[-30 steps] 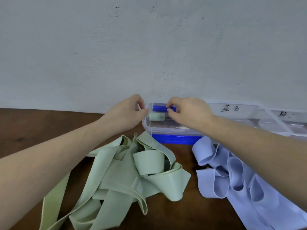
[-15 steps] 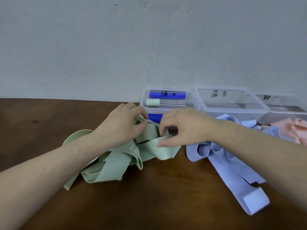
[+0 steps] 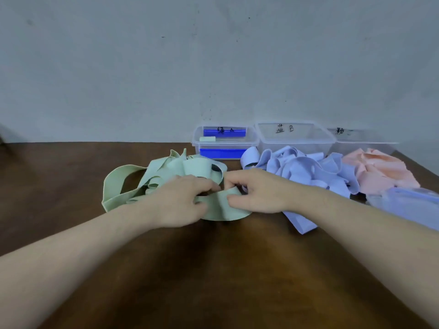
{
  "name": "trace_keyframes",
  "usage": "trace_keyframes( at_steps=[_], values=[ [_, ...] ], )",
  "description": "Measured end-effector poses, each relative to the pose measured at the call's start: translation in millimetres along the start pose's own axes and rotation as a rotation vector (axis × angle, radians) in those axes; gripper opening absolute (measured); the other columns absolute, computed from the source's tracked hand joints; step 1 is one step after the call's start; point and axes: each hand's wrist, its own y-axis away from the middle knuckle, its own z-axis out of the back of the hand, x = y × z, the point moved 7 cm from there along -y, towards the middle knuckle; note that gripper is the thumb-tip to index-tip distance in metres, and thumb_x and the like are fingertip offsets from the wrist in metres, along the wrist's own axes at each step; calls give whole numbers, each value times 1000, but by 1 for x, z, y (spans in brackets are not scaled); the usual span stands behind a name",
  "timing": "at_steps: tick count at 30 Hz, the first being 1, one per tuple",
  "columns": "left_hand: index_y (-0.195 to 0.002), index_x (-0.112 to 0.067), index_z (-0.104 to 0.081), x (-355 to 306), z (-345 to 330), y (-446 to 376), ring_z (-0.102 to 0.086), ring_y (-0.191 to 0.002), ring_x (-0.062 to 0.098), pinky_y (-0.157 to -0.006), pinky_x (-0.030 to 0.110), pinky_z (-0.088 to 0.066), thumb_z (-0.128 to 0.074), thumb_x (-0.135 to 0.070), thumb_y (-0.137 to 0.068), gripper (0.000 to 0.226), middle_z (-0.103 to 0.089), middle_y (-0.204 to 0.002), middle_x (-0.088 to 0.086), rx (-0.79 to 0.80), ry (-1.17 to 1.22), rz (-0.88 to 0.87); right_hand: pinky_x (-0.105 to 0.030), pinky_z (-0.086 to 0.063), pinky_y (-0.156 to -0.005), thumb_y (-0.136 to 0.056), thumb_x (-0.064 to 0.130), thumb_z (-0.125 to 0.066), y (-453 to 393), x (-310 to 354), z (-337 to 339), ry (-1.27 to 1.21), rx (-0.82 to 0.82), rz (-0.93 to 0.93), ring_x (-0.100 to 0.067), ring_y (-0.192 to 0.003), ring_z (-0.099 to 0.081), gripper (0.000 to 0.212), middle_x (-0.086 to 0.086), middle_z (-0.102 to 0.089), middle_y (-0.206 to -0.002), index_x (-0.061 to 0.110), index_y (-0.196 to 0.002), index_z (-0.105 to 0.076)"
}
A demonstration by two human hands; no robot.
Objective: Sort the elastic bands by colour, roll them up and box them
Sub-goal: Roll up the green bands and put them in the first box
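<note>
Both hands, left hand (image 3: 183,200) and right hand (image 3: 259,193), fingers curled, pinch 1 green band (image 3: 221,205) just before the green-band box (image 3: 224,141), which holds 1 green roll (image 3: 207,139).

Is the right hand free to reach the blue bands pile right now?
Probably not yet: the right hand pinches a green band together with the left hand. The blue bands lie just beside it, nothing between.

We see left hand (image 3: 183,200) and right hand (image 3: 259,192) pinching pale green elastic band (image 3: 222,205) from green pile (image 3: 166,174) on brown wooden table (image 3: 213,269); three clear plastic boxes (image 3: 294,136) behind, lilac bands (image 3: 301,172), pink bands (image 3: 380,169) alongside.
</note>
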Motion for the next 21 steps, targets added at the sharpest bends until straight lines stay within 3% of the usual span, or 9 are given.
trace_keyframes(
  at_steps=[3, 5, 7, 9, 12, 14, 16, 18, 21],
  values=[
    [-129, -45, -50, -15, -11, 18, -48, -110, -1, -97, 24, -39, -57, -47, -86, 44, -51, -110, -34, 64, 5, -2, -28, -32, -61, -80, 33, -52, 29, 5, 2, -157, -47, -51, -11, -65, -36, 21, -11, -44, -74, 17, -71, -41],
    [-133, -46, -47, -23, -19, 30, -48, -111, -5, -99, 22, -40, -61, -62, -83, 54, -50, -116, -33, 82, 45, 5, -26, -32, -62, -90, 21, -54, 45, 1, 4, -251, -112, -131, -10, -65, -36, 24, -2, -43, -72, 19, -69, -41],
    [-130, -42, -49, -36, -27, 41, -48, -99, -4, -90, 21, -42, -63, -68, -80, 57, -48, -106, -29, 23, 28, -4, -21, -35, -63, -95, 19, -56, 58, -3, 7, -317, -197, -191, -6, -63, -40, 29, 10, -46, -65, 20, -68, -45],
    [-110, -37, -52, -47, -32, 49, -49, -82, 0, -73, 23, -43, -65, -63, -81, 41, -49, -90, -19, -89, -5, 46, -10, -33, -54, -97, 28, -61, 70, -5, 7, -358, -242, -249, 1, -53, -40, 34, 20, -45, -54, 20, -68, -47],
    [-77, -24, -51, -52, -39, 58, -49, -61, 10, -61, 33, -42, -60, -50, -89, 30, -54, -66, -7, -161, 59, 239, -10, -26, -34, -96, 38, -63, 86, -6, 3, -434, -248, -333, 0, -39, -37, 29, 19, -38, -46, 17, -78, -54],
    [-68, -19, -63, -54, -49, 62, -50, -56, 12, -57, 29, -40, -49, -42, -97, 39, -57, -56, -5, -107, 271, 348, -11, -24, -35, -97, 40, -62, 95, -5, -1, -506, -233, -369, -2, -38, -34, 26, 17, -37, -48, 17, -87, -55],
    [-86, -16, -74, -56, -61, 66, -53, -56, 15, -55, 26, -41, -34, -34, -102, 46, -69, -65, -2, -27, 676, 492, -16, -25, -40, -98, 39, -60, 100, -4, -6, -585, -209, -403, -4, -40, -30, 26, 12, -38, -52, 19, -85, -50],
    [-114, -8, -66, -58, -70, 68, -62, -62, 19, -54, 25, -47, -26, -35, -104, 49, -76, -90, 11, 18, 1080, 630, -21, -23, -45, -99, 40, -58, 104, -5, -11, -624, -184, -452, -7, -44, -28, 26, 10, -38, -56, 21, -83, -48],
    [-131, -7, -48, -61, -80, 64, -73, -90, 36, -65, 36, -61, -37, -45, -103, 49, -68, -116, 26, 77, 1512, 719, -24, -18, -46, -101, 38, -54, 107, -4, -17, -663, -143, -513, -8, -44, -24, 23, 10, -36, -55, 21, -86, -49]
  ],
)
